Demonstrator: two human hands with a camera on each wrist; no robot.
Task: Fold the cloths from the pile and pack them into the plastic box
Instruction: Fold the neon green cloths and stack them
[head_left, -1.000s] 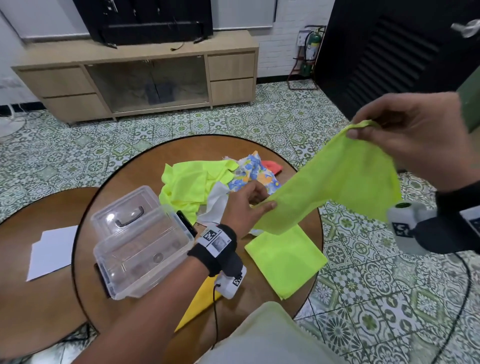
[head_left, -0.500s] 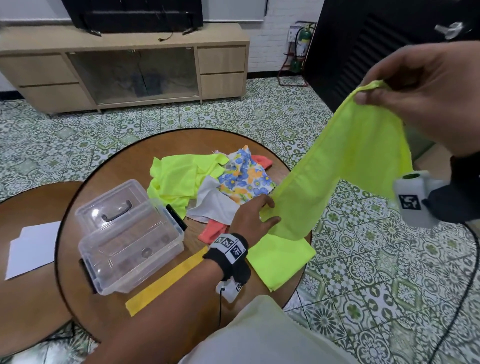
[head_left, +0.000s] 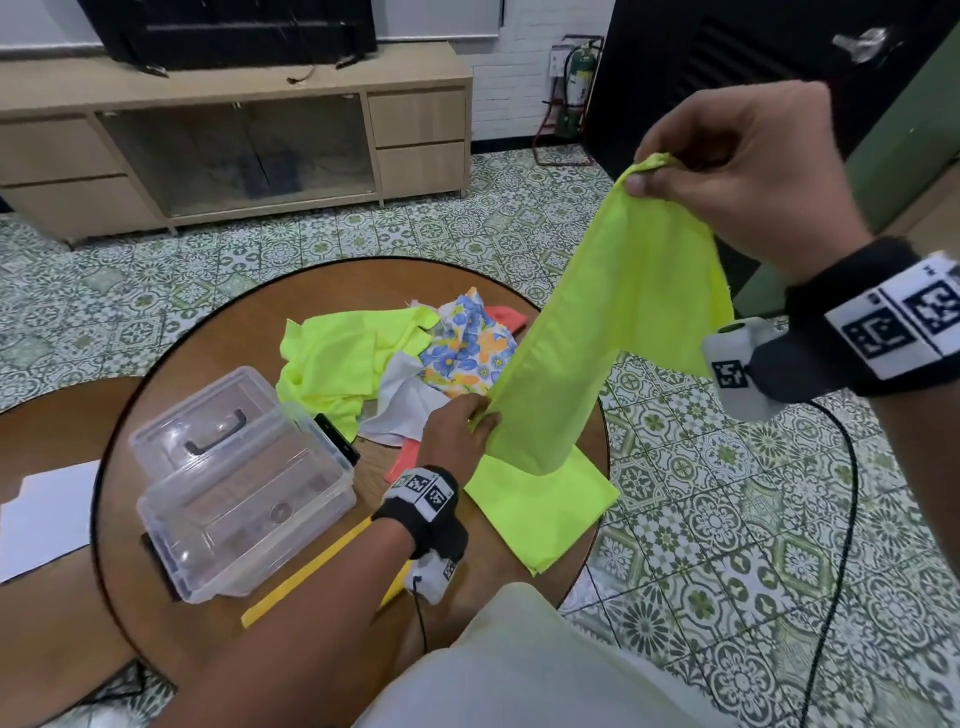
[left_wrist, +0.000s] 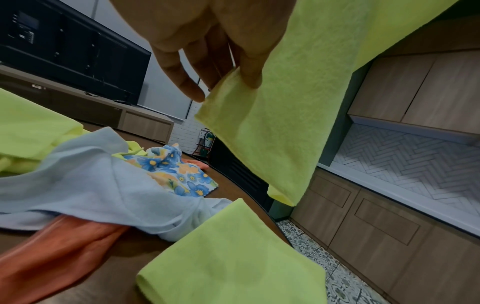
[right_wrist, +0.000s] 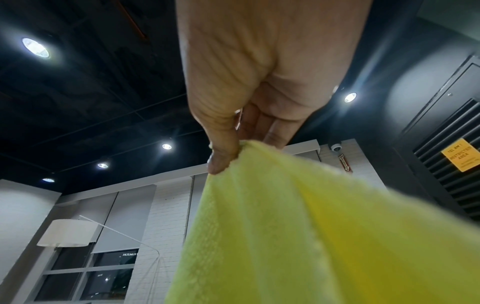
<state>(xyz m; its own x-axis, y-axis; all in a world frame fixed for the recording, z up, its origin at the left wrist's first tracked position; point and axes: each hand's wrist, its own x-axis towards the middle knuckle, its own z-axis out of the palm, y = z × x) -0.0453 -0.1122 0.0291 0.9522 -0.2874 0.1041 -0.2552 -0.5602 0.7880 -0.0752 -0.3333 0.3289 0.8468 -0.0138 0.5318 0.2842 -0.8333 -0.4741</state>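
Observation:
A neon yellow cloth (head_left: 597, 332) hangs stretched in the air between both hands. My right hand (head_left: 727, 156) pinches its top corner high at the right; the right wrist view shows thumb and fingers on that cloth (right_wrist: 298, 226). My left hand (head_left: 457, 426) pinches the lower edge of the cloth (left_wrist: 280, 123) just above the table. A folded neon yellow cloth (head_left: 540, 504) lies flat at the table's near right edge. The pile (head_left: 395, 364) of yellow, white, floral and orange cloths sits behind the left hand. The clear plastic box (head_left: 244, 499) stands open at the left.
The round wooden table (head_left: 218, 332) carries the box's clear lid (head_left: 208, 415) with a dark handle and a yellow strip (head_left: 306, 566) near the front. A second table at left holds white paper (head_left: 41, 519). Patterned tile floor lies around.
My right hand has lifted the cloth's top corner higher, so the cloth hangs steeper. My left hand slid along the cloth's lower edge. The head view shifted down and left.

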